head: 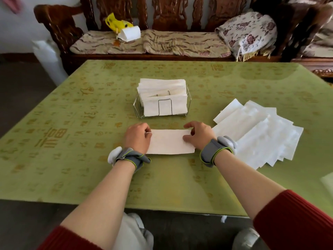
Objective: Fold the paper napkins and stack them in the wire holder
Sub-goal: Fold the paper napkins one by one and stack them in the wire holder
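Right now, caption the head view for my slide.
Left hand and right hand hold a folded napkin before the wire holder.

Position: worn on the person's head, close over the worktop (pixel 72 123).
Facing: forward and down, past the left hand (pixel 137 138) and right hand (pixel 199 135) toward the wooden bench (pixel 169 13).

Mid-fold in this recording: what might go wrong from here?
The left hand and right hand hold the napkin only at its ends; an uneven pull may skew the fold or tear the thin paper. The wire holder already looks crowded, so pushing another in may crumple those inside. The right hand works close to the loose pile and could drag sheets.
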The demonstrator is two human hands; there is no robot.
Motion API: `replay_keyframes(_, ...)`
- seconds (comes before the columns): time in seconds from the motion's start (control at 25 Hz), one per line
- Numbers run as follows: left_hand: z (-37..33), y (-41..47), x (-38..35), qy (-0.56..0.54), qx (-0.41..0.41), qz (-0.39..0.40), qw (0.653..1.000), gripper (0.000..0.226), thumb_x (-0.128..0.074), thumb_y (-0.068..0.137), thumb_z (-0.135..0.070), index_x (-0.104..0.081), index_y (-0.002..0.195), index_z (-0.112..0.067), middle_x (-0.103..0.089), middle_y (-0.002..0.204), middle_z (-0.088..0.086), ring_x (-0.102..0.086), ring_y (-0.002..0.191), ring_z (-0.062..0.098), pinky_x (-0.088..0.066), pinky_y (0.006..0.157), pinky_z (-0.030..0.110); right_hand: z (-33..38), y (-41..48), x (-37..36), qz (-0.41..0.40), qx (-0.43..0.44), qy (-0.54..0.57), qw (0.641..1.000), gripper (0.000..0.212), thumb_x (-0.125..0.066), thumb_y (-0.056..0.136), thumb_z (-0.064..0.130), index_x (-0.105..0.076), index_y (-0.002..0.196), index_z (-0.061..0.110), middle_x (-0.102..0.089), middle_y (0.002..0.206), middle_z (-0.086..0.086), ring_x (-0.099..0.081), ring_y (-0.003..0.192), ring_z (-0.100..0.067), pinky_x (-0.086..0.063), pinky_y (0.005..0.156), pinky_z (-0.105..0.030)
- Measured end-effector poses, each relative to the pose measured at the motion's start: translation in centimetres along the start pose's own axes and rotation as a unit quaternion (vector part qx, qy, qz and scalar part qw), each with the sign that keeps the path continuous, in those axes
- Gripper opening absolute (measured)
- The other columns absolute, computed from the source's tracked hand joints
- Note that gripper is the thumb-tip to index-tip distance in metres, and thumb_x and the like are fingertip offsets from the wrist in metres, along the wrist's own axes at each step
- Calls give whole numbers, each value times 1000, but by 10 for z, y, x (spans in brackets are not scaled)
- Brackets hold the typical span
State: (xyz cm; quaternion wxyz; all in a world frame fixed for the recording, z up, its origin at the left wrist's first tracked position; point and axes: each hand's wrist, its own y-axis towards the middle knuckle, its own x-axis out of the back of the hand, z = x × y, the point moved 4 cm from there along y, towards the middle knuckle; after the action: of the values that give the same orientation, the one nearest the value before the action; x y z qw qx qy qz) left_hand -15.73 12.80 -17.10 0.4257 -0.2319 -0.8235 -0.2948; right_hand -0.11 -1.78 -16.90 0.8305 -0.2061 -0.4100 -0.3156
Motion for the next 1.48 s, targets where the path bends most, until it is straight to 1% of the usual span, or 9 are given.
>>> replay_keyframes(0.32, 6, 3, -1, -39, 33, -20, 999, 5, -62, 80, -9, -59, 76, -8, -61, 82, 7, -50, 76, 23, -31, 64, 28, -3, 2, 0, -20, -26, 12, 999, 34, -61, 84, 27, -63, 118, 25, -63, 104, -1, -52, 86, -15, -41, 71, -24)
replay_keyframes(0.56, 1, 4, -7, 49, 31, 62, 996, 20, -57, 84, -15, -60, 103, -16, -59, 109, 5, -51, 105, 27, -42, 87, 35, 4, 1, 2, 5, -16, -85, 996, 41, -64, 81, 37, -58, 119, 24, -44, 122, -4, -58, 98, -24, -46, 84, -27)
replay_keyframes(0.72, -7, 0, -4, 146, 59, 144, 977, 18, -50, 85, -23, -60, 99, -21, -53, 115, 5, -43, 112, 29, -40, 87, 35, 6, 3, 4, 50, -28, -160, 985, 35, -62, 82, 41, -63, 112, 24, -48, 117, -3, -54, 103, -28, -44, 82, -29)
replay_keyframes(0.8, -11, -5, -1, 148, 58, 145, 977, 11, -50, 82, -23, -59, 89, -22, -52, 110, 5, -44, 109, 28, -40, 83, 34, 8, -1, 2, 46, 0, -103, 994, 21, -59, 83, 32, -63, 103, 26, -54, 102, 1, -53, 97, -24, -40, 75, -26)
replay_keyframes(0.96, -6, -6, 6, -134, 111, 66, 983, 17, -62, 79, -14, -50, 90, -18, -55, 93, 3, -53, 86, 23, -37, 69, 28, 3, -7, 4, -33, -7, 164, 986, 10, -55, 84, 9, -59, 92, 15, -54, 77, 3, -49, 78, -18, -37, 64, -26)
replay_keyframes(1.08, -8, -12, 8, -432, 187, 60, 880, 44, -73, 74, -2, -49, 106, -19, -65, 99, 2, -63, 87, 16, -50, 79, 32, 3, -11, 8, -84, -2, 342, 936, 14, -54, 81, 1, -56, 94, 0, -54, 77, -3, -46, 74, -16, -39, 64, -29)
replay_keyframes(1.24, -23, -14, 20, -372, 118, 30, 920, 32, -66, 76, 4, -57, 79, -27, -61, 74, -9, -56, 64, 1, -44, 62, 17, 12, -18, 14, -122, 30, 380, 916, 21, -54, 82, -1, -59, 82, 19, -55, 70, 7, -47, 64, -8, -37, 57, -14)
replay_keyframes(1.32, -23, -14, 17, -305, 106, 46, 945, 26, -66, 75, 2, -55, 82, -21, -58, 73, -5, -53, 66, 10, -40, 55, 14, 9, -16, 9, -102, 10, 328, 939, 19, -57, 81, 2, -60, 85, 21, -57, 73, 6, -50, 68, -11, -37, 55, -15)
replay_keyframes(1.48, -14, -12, 15, -301, 100, 40, 947, 33, -68, 75, 2, -58, 102, -13, -62, 88, 0, -61, 84, 21, -42, 67, 24, 6, -8, 5, -68, 4, 255, 965, 17, -58, 82, 8, -64, 94, 17, -61, 78, 4, -53, 75, -18, -38, 57, -21)
